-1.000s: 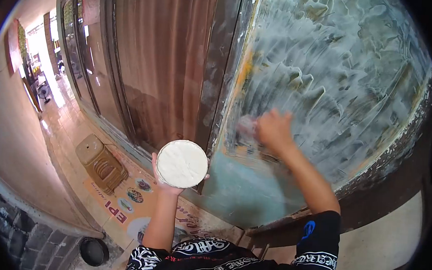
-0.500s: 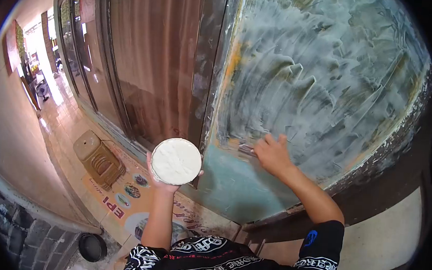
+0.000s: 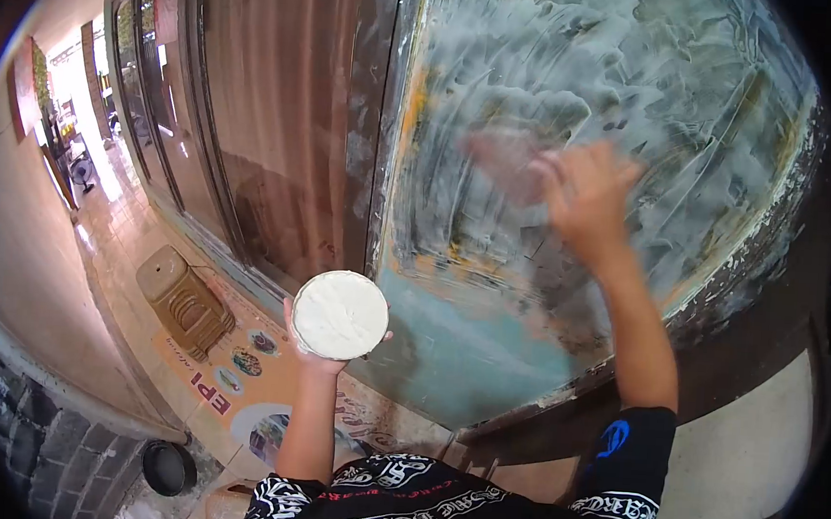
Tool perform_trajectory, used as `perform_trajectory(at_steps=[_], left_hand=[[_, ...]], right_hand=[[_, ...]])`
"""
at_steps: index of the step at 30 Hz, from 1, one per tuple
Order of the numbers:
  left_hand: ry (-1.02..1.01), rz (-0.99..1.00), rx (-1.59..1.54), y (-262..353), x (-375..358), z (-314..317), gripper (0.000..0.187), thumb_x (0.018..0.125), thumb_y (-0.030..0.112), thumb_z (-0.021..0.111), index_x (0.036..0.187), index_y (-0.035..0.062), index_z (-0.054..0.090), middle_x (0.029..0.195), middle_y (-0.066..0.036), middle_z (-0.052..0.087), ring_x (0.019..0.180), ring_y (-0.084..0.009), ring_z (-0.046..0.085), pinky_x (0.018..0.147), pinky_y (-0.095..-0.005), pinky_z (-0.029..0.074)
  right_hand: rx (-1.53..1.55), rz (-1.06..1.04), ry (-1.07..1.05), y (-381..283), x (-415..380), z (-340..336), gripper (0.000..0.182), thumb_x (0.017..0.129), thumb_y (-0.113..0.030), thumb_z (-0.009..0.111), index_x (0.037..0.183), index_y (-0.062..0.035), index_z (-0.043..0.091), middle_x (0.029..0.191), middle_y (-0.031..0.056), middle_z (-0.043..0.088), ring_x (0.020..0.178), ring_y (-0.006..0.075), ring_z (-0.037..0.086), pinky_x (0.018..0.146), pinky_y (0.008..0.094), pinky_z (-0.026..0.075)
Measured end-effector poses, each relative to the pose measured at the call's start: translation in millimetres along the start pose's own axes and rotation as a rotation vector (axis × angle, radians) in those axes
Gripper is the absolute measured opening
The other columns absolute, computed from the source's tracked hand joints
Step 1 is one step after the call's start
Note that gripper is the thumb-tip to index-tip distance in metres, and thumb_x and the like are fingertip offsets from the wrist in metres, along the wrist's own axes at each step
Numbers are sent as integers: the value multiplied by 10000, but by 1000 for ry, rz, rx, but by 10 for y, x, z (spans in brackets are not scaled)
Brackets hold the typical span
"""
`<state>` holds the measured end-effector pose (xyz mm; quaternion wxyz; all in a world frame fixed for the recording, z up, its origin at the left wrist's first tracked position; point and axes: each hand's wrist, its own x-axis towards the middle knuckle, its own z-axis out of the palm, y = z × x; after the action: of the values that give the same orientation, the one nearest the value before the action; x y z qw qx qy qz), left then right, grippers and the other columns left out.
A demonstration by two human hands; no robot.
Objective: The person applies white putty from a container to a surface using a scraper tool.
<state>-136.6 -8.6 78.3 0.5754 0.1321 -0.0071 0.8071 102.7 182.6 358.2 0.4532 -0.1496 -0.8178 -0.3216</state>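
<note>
Left hand [image 3: 319, 356] grips the round white putty-filled tub [image 3: 340, 315]; right hand [image 3: 586, 196] is blurred against the putty-smeared teal wall panel [image 3: 615, 110], so can't tell its grip. Tilted tub could slop putty out.

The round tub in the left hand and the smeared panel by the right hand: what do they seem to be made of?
The round tub in the left hand is filled with a matte, off-white paste, likely putty or filler; its wall is hidden. The panel looks like teal-painted board or wall, coated in whitish swirled smears, with orange patches showing. The right hand is motion-blurred against it.
</note>
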Motion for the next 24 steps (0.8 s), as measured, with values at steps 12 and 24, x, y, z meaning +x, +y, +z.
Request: perform_trajectory(at_steps=[12,24], left_hand=[[30,39,14,-174,-1,-2,906,854,803,395,1503,170,415,1541,-174,398,1340,-531,412,930,-892,292],[-17,-6,50,-352,90,-47,947,832,804,435,1520,155,393,1539,-216,390,1332,-586,386,921,-875,315]], right_hand=[[-295,189,-39,599,461,203,271,934,-419,623,908,-173,734,937,15,691,1013,261,573,871,556,327],[28,52,-273,28,-690,158,156,872,-323,679,852,-175,727,901,-20,647,991,255,516,802,539,316]])
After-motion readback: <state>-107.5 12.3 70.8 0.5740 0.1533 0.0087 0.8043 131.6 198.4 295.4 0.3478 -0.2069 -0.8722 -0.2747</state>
